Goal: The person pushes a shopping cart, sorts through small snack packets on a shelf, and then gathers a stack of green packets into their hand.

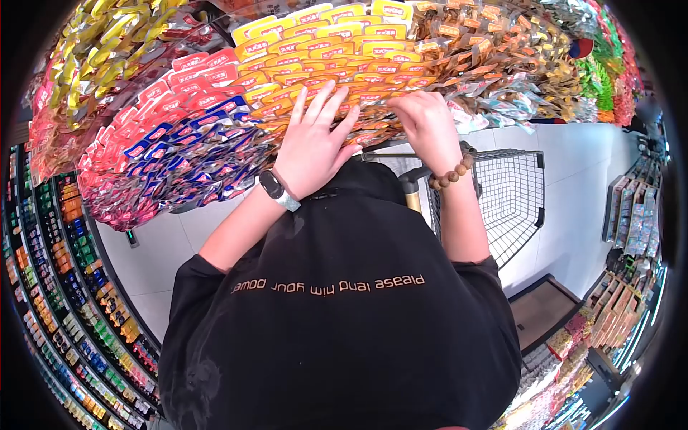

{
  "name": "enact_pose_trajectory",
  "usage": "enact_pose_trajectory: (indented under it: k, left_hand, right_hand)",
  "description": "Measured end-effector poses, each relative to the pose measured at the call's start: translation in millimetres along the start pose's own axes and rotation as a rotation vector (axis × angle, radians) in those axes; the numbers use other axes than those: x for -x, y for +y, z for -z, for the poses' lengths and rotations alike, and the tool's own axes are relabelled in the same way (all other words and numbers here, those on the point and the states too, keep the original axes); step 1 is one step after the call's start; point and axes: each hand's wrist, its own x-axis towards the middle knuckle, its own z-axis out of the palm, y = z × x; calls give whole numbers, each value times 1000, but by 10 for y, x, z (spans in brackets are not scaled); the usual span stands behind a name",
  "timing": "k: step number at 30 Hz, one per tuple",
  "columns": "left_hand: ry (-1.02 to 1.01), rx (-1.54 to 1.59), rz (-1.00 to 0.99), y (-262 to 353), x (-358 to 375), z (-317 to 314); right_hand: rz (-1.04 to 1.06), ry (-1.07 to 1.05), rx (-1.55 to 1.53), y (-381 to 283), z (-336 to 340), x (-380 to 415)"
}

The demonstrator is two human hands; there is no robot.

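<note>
My left hand (313, 140), with a dark smart band at the wrist, rests its spread fingers on the yellow-topped snack packets (315, 54) in the display. To its right, my right hand (428, 125), wearing a beaded bracelet (453, 174), reaches the front edge of the same packets. Its fingers are bent and pressed together, pointing left; whatever the fingertips may hold is hidden. Blue-topped packets (193, 136) and red-topped packets (190, 79) lie left of my left hand. Brown and orange packets (502, 54) fill the display on the right.
A black wire shopping cart (509, 204) stands right of my body, close to my right forearm. Shelves of small goods (79, 287) curve along the left side. A dark flat-topped box (546, 312) sits at the lower right, near other stands. Light floor tiles show between them.
</note>
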Motion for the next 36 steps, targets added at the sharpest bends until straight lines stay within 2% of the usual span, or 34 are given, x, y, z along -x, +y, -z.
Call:
enact_pose_trajectory:
  k: [11, 15, 16, 18, 19, 25, 36]
  left_hand:
    - [18, 43, 9, 17, 23, -26]
    - [93, 85, -71, 46, 91, -99]
    - [99, 84, -72, 36, 90, -114]
    - [114, 79, -77, 7, 60, -141]
    - [180, 105, -83, 18, 38, -147]
    - [209, 74, -119, 22, 7, -182]
    - [252, 176, -111, -50, 29, -219]
  right_hand:
    - [-33, -51, -21, -56, 81, -80]
    - [-22, 272, -66, 20, 91, -143]
    - [-3, 275, -26, 42, 130, -178]
    - [0, 136, 68, 139, 175, -202]
    - [18, 101, 108, 166, 197, -211]
    - [77, -78, 240, 200, 270, -298]
    - [190, -108, 178, 275, 255, -308]
